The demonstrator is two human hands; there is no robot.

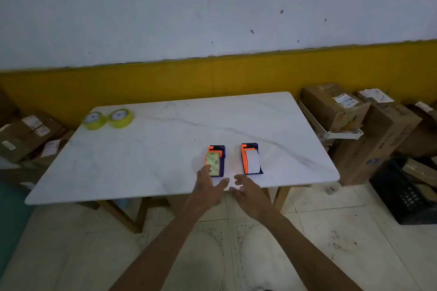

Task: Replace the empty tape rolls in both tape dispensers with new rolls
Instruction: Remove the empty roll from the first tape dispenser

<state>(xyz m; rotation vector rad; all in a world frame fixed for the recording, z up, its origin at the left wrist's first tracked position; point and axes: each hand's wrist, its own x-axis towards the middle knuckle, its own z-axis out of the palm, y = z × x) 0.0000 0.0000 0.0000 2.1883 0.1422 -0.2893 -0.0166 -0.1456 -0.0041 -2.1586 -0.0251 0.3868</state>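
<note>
Two orange and dark blue tape dispensers stand side by side near the front edge of the white marble table [142, 160]. The left dispenser [215, 160] carries a pale greenish core, the right dispenser [251, 159] a white core. My left hand [208, 186] reaches over the table edge, fingers spread, fingertips touching the left dispenser's near end. My right hand [248, 190] hovers open just in front of the right dispenser, apart from it. Two new yellow-green tape rolls [108, 118] lie flat, touching each other, at the table's far left corner.
Cardboard boxes [359, 125] are stacked on the floor to the right of the table, with a white tray [340, 135] and a black crate [409, 196] among them. More boxes [26, 134] sit on the left. A yellow and white wall stands behind.
</note>
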